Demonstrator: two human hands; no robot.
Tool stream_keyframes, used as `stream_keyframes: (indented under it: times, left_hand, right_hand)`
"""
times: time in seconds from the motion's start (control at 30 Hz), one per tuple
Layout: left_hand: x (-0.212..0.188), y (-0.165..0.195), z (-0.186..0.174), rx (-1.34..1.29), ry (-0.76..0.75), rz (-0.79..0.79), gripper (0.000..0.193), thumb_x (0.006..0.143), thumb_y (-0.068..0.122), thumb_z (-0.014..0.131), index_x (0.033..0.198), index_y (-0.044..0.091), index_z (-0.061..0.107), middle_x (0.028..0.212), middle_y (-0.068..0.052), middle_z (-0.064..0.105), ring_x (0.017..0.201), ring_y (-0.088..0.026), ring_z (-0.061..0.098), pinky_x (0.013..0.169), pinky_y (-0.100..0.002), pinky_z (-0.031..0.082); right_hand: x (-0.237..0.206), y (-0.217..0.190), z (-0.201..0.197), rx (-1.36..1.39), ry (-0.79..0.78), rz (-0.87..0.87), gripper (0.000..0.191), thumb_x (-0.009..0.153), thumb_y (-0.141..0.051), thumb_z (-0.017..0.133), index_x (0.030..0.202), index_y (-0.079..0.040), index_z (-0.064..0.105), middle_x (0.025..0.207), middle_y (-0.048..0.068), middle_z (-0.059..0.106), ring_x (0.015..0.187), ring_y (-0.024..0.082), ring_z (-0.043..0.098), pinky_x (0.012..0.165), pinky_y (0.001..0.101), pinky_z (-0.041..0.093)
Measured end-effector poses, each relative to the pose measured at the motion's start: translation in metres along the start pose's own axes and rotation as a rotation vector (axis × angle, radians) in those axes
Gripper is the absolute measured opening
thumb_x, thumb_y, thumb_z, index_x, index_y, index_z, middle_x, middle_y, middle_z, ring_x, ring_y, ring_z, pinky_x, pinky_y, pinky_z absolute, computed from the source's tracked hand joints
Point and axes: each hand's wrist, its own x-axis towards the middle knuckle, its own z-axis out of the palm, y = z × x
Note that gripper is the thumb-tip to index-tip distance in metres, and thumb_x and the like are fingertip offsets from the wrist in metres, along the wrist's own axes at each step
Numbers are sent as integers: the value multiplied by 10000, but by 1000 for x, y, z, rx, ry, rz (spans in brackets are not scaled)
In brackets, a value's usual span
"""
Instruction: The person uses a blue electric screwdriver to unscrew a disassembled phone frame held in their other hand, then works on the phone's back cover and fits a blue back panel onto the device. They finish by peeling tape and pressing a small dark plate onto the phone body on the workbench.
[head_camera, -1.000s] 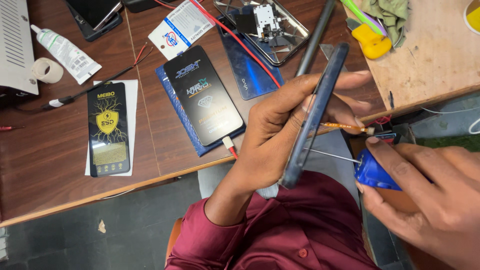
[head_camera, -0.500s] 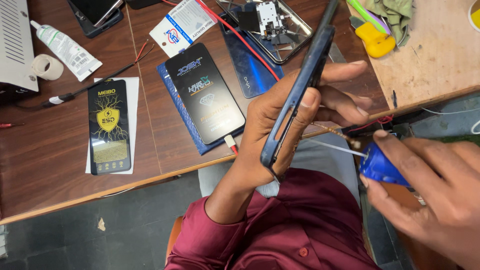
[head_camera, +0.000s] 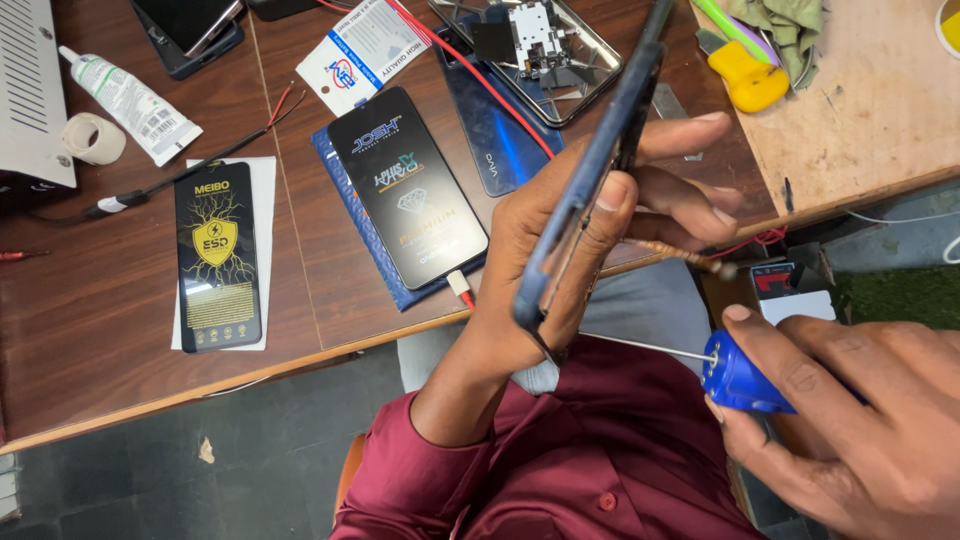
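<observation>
The dark blue phone frame (head_camera: 590, 170) is held edge-on above the near edge of the table (head_camera: 80, 350), tilted so its top points toward one o'clock. The left hand (head_camera: 600, 220) holds it, thumb pressed along the near edge and fingers (head_camera: 690, 130) wrapped round the far side, so these fingers are closed on the frame. At about four o'clock from it, the right hand (head_camera: 850, 400) has its fingers closed on the blue handle of a screwdriver (head_camera: 745, 378), whose thin steel shaft runs toward nine o'clock, its tip hidden near the heel of the left hand.

Judged from this, the chief risk is that fine point: it lies close to the left wrist, and a slip could prick the skin or scratch the frame. The frame is pinched only by its edges over the lap, so a loosened hold could drop it to the floor rather than onto the table. A red wire (head_camera: 480, 80) trails at eleven o'clock across the table, and could snag.

Further out, at nine o'clock, lie a black screen package (head_camera: 410, 190) and another on white card (head_camera: 218, 255); at twelve o'clock a metal tray (head_camera: 575, 85) holds small parts, easily knocked.
</observation>
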Motion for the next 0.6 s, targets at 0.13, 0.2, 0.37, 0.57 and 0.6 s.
stream_keyframes:
  times: [0.13, 0.2, 0.37, 0.57, 0.6]
  left_hand:
    - [3, -4, -1, -22, -35, 61, 395, 1303, 311, 427, 1490, -35, 464, 1067, -159, 690, 1079, -207, 689, 1023, -322, 582]
    - [3, -5, -1, -24, -36, 66, 389, 1299, 300, 424, 1485, -38, 471, 1073, -157, 695, 1066, -199, 693, 1005, -315, 586]
    - [3, -6, -1, -41, -31, 57, 388, 1297, 289, 432, 1480, -50, 475, 1080, -165, 693, 1059, -198, 689, 1010, -308, 577]
    - [4, -4, -1, 79, -52, 98, 441, 1155, 191, 542, 1475, -97, 445, 1155, -226, 652, 1070, -248, 681, 982, -360, 574]
    - [5, -4, 0, 60, -53, 98, 442, 1147, 174, 551, 1481, -97, 448, 1191, -222, 640, 1079, -247, 678, 987, -362, 575]
  right_hand:
    - [-3, -3, 1, 2, 18, -40, 556, 673, -305, 821, 1129, 4, 749, 860, 128, 711, 670, 246, 646, 562, 373, 493]
    - [-4, -3, 1, -2, 13, -36, 554, 656, -313, 821, 1108, 0, 749, 849, 130, 715, 665, 250, 657, 547, 370, 495]
    - [-4, -1, 2, -48, -2, -126, 528, 713, -309, 831, 1123, 11, 739, 952, 139, 752, 718, 260, 671, 576, 373, 500]
    - [-4, -5, 3, -54, 10, -38, 571, 663, -305, 827, 1143, -4, 761, 858, 124, 712, 667, 242, 642, 562, 371, 495]
    - [-3, -6, 2, -69, 18, -24, 564, 637, -290, 820, 1119, -4, 757, 846, 127, 712, 656, 249, 638, 548, 375, 489]
